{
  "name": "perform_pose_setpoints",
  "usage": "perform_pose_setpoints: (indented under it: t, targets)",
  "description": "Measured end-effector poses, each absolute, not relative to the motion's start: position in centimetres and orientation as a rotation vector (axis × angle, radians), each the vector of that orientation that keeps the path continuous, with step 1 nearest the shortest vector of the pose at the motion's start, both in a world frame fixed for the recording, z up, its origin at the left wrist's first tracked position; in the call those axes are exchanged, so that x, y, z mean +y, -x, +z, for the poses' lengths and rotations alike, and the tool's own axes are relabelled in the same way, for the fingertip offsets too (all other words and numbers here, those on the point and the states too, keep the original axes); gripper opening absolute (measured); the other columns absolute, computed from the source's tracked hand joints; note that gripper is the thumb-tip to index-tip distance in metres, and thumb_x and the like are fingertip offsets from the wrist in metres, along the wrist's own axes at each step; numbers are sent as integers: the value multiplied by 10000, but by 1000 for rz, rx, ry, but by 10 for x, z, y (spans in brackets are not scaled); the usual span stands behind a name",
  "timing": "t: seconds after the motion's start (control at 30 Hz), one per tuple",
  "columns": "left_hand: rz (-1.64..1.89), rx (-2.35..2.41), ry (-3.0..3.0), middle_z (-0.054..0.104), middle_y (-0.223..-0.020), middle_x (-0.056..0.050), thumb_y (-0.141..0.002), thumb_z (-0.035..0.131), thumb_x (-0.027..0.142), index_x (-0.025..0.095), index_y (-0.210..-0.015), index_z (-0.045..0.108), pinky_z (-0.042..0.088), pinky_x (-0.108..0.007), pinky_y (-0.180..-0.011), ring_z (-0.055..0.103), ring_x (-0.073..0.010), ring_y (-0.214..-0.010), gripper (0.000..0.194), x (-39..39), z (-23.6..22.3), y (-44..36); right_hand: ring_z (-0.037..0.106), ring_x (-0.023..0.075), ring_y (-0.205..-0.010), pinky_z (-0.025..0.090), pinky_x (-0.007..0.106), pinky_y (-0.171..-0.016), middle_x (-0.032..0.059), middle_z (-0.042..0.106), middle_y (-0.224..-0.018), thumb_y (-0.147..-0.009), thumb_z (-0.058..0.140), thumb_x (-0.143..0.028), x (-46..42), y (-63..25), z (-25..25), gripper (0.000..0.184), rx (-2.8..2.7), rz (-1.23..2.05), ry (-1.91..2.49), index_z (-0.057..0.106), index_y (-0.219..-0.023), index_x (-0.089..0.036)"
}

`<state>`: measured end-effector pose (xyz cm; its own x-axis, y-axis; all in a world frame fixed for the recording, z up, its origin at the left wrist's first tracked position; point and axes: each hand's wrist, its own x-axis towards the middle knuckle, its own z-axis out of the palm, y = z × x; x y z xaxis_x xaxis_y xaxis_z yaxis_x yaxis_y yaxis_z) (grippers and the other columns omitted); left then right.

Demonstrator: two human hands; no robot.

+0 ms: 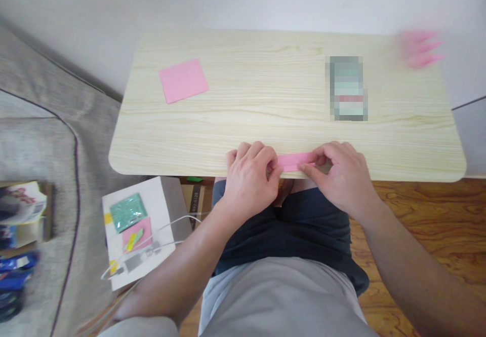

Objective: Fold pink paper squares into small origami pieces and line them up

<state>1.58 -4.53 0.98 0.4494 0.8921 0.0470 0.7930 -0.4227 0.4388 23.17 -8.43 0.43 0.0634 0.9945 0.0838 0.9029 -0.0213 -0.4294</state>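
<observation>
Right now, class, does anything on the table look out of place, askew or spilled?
Nothing looks spilled. The pink sheet towards the left lies askew to the edges of the table; the item right of centre is pixelated, so I cannot identify it.

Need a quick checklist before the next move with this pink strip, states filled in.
1. Left hand on the pink strip, left end: ok.
2. Right hand on its right end: ok.
3. Strip at the near edge of the table: ok.
4. Pink sheet apart from both hands: ok.
5. Both strip ends visible: not ok, fingers cover them.
6. Crease sharpness: cannot tell.
</observation>
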Motion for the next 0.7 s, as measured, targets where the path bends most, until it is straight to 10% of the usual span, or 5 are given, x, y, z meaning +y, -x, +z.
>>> perform_pose_setpoints:
  t: [0.7]
  targets:
    - [549,1448,-2347,556,-1494,-36,-883,753,402,370,-1291,679,297,-527,-1214,433,-314,-1411,415,-39,3,2,604,247,-910,436,407,-863,45,704,-948,-928,685,-393,-87,-258,-6,247,-1909,476,1759,710,-1145,-278]
